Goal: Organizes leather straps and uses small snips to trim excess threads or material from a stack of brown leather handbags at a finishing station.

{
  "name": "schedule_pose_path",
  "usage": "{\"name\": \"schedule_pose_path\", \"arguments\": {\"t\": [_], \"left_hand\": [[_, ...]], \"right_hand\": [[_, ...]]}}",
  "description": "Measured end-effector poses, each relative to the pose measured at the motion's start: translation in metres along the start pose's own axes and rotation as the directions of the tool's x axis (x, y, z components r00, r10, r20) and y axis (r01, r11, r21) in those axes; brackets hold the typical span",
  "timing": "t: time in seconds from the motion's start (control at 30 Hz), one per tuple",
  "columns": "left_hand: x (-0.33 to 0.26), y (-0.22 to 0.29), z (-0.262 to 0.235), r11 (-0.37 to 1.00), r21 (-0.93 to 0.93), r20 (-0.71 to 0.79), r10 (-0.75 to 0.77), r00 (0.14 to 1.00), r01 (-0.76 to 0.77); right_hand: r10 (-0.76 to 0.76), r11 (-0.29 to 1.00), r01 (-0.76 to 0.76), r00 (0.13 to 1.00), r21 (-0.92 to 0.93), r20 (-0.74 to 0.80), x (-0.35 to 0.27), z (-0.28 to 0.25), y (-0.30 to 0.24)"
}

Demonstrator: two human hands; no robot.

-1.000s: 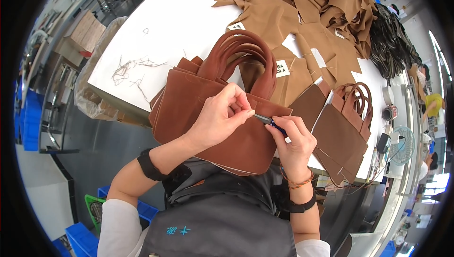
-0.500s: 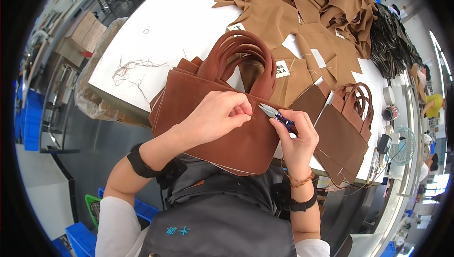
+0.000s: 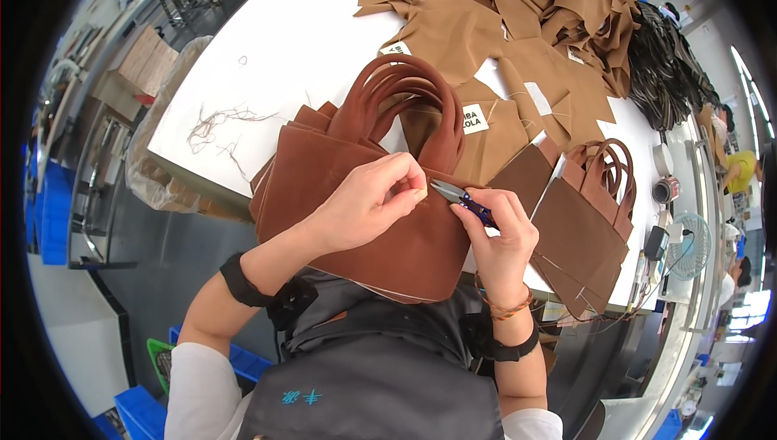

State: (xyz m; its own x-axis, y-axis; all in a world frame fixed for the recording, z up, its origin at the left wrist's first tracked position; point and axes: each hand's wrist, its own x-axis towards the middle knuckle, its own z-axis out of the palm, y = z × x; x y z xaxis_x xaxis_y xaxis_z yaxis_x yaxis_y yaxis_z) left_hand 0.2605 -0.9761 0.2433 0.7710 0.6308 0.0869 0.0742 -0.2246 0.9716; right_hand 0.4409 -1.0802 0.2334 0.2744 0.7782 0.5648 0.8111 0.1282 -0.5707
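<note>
A stack of reddish-brown leather bag panels [image 3: 384, 266] with several looped handles [image 3: 405, 72] rests between my body and the white table [image 3: 267, 59]. Over the top panel, just below the handles, my left hand [image 3: 364, 205] is closed in a pinch; what its fingertips hold is too small to make out. My right hand [image 3: 503, 238] grips thread snips [image 3: 476, 206] with dark blue handles. Their metal blades point left, close to my left fingertips and above the panel.
Tan lining pieces [image 3: 453, 31] with white labels are heaped at the back. Darker brown bag panels [image 3: 571, 225] with handles lie right. Loose threads [image 3: 218, 128] are scattered left. Black straps [image 3: 668, 72], a small fan [image 3: 688, 244] and cables stand along the right side.
The snips and my right hand have shifted slightly left, with the blades nearer my left fingertips. My left hand keeps its pinch; the whole view has moved a little.
</note>
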Motion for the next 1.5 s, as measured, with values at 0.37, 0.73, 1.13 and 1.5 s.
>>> {"name": "schedule_pose_path", "arguments": {"t": [0.37, 0.73, 1.13, 1.5], "left_hand": [[0.002, 0.000, 0.001, 0.999, 0.001, 0.009, 0.033, 0.999, -0.033], [-0.009, 0.011, -0.024, 0.983, 0.180, -0.299, 0.020, 0.954, 0.036], [-0.037, -0.031, -0.065, 0.716, 0.698, -0.305, 0.254, 0.918, 0.034], [-0.045, -0.019, -0.063, 0.617, 0.786, -0.375, 0.532, 0.759, -0.044]], "right_hand": [[-0.048, 0.994, 0.047, 0.999, -0.095, -0.007, 0.002, 0.000, 0.000], [0.091, 0.994, -0.088, 0.995, 0.061, -0.051, 0.005, -0.002, -0.001], [0.349, 0.913, -0.355, 0.935, 0.202, 0.064, 0.013, 0.002, 0.014], [0.268, 0.962, -0.260, 0.958, 0.079, -0.104, 0.016, 0.000, -0.024]]}}
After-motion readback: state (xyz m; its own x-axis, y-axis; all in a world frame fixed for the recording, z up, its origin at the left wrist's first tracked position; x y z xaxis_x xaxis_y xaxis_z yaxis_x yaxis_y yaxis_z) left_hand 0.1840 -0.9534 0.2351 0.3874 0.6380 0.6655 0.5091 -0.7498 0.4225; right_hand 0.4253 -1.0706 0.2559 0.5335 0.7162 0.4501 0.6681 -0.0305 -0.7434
